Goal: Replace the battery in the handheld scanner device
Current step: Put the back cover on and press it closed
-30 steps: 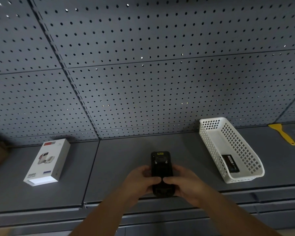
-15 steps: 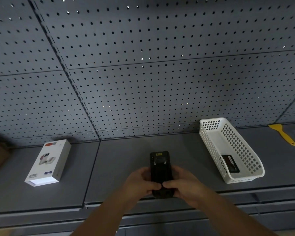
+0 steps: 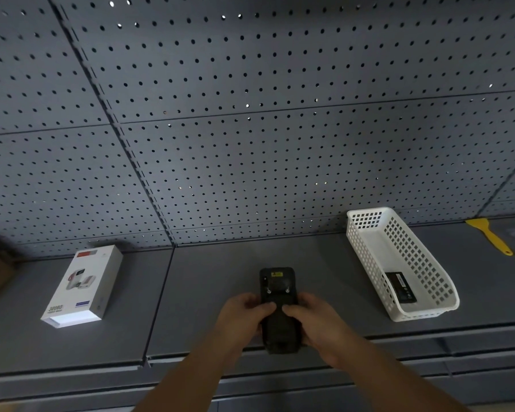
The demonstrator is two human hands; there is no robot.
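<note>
Scanner: the black scanner (image 3: 277, 295) lies back side up, near the front edge of the grey shelf (image 3: 208, 281), in the middle.
Left hand: the left hand (image 3: 244, 319) is curled round the scanner's left side, thumb on its back.
Right hand: the right hand (image 3: 315, 322) is curled round the right side, thumb on its back too.
Basket: the white basket (image 3: 422, 263) sits well apart on the right, with a black battery (image 3: 400, 288) inside at its near end.
Open room: bare shelf lies on both sides of the hands.
Other things: a white box (image 3: 81, 286) is far left; a yellow scraper (image 3: 489, 236) is far right.
Change: both thumbs have slid a little closer together; nothing else moved.
</note>
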